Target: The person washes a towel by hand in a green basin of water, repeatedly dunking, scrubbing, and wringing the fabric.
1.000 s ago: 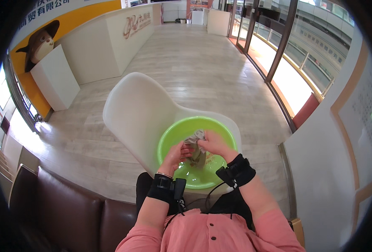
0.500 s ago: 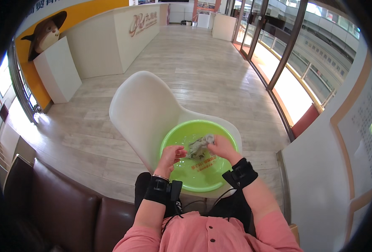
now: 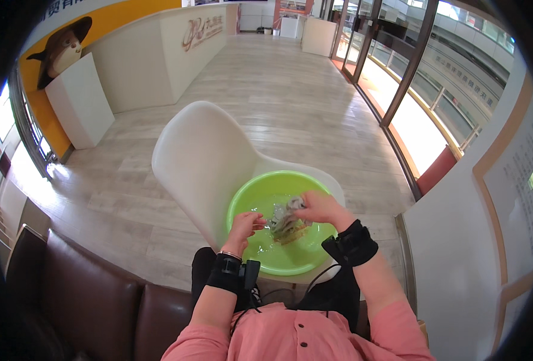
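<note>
A light green plastic basin (image 3: 240,256) with water in it stands on the seat of a white moulded chair (image 3: 203,150) in front of me. My right hand (image 3: 320,207) is closed on the upper end of a wet, crumpled grey-and-white cloth (image 3: 284,221); its lower part hangs down to the water. At the basin's left side, my left hand (image 3: 246,228) is held over the water with its fingers loosely curled and apart, their tips close to the cloth's left edge. Whether those fingertips touch the cloth is hard to tell. Both wrists wear black straps.
A brown leather sofa (image 3: 92,295) is at the lower left. Beyond the chair spreads a wood-look floor (image 3: 260,102), with a white counter (image 3: 185,57) and a hatted figure (image 3: 68,54) on a white pedestal (image 3: 81,102). Glass doors (image 3: 392,60) and a white wall panel (image 3: 453,271) line the right.
My right hand has shifted slightly with the cloth, which now hangs in a different crumpled shape, and the water is more stirred. My left hand has stayed nearly in place.
</note>
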`<state>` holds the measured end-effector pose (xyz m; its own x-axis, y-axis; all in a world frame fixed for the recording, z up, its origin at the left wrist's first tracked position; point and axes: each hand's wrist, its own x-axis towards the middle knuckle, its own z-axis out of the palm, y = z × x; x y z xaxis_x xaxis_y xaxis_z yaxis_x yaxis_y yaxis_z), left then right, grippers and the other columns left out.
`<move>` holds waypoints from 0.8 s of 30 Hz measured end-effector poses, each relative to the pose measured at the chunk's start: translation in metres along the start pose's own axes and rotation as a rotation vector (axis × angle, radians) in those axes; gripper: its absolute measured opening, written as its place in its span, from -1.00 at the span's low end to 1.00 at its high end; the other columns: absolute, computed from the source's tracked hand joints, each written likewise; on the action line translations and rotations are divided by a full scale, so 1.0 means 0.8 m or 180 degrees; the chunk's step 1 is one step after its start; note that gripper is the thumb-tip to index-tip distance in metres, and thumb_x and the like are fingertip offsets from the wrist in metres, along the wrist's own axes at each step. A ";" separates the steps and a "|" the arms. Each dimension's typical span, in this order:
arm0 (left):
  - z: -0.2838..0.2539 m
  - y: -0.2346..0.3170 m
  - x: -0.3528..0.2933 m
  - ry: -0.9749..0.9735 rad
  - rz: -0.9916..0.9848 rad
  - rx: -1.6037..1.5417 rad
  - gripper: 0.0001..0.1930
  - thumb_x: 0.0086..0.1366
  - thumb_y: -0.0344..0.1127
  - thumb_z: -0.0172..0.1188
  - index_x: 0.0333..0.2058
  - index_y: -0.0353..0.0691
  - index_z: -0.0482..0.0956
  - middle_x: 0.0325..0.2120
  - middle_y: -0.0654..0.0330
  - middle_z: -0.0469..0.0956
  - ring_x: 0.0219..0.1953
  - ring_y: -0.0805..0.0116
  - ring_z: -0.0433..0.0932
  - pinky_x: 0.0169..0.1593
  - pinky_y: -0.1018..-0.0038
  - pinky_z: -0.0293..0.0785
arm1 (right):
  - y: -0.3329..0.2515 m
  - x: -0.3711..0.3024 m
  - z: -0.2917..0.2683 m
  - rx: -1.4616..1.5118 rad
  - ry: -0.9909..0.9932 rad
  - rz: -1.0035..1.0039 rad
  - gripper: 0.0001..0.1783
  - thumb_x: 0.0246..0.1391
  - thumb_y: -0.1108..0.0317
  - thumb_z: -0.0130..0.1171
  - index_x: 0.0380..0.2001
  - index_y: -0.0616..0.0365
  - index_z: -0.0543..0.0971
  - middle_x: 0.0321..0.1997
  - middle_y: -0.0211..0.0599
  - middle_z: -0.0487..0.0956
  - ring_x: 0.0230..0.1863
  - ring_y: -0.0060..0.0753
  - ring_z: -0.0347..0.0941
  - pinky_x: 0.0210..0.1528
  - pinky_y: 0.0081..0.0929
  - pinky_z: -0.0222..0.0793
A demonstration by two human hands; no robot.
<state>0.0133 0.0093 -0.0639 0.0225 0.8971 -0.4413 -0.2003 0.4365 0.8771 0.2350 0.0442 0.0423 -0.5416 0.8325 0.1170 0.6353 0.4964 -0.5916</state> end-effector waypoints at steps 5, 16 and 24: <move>0.006 0.008 -0.002 0.0020 0.0111 0.0144 -0.77 0.14 -0.20 0.02 -0.29 -0.18 0.50 -0.44 0.24 0.57 -0.42 0.46 0.50 -0.30 0.46 0.23 | -0.043 0.015 -0.053 -0.0297 0.0411 -0.0347 -0.77 -0.20 0.26 0.15 -0.53 0.23 0.50 -0.65 -0.28 0.50 -0.60 -0.48 0.47 -0.53 -0.52 0.34; 0.003 0.012 -0.006 0.0045 0.0282 0.0199 -0.75 0.12 -0.24 0.02 -0.27 -0.23 0.51 -0.42 0.21 0.57 -0.42 0.45 0.50 -0.35 0.51 0.24 | -0.047 0.008 -0.041 0.0697 0.0352 0.0546 -0.69 -0.16 0.14 0.09 -0.50 0.20 0.51 -0.60 -0.13 0.50 -0.49 -0.11 0.46 -0.42 -0.31 0.34; 0.014 -0.020 0.008 -0.0433 0.0676 0.0835 -0.67 0.02 -0.41 0.13 -0.19 -0.36 0.48 -0.40 0.11 0.55 -0.36 0.37 0.51 -0.22 0.51 0.41 | 0.042 -0.004 0.064 -0.0036 -0.0283 0.0828 -0.61 -0.12 0.08 0.08 -0.54 0.27 0.51 -0.62 -0.03 0.49 -0.55 -0.06 0.45 -0.45 -0.25 0.33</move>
<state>0.0272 0.0087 -0.0783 0.1412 0.9628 -0.2303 0.0433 0.2264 0.9731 0.2303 0.0457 -0.0189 -0.4054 0.9077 -0.1085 0.7651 0.2720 -0.5836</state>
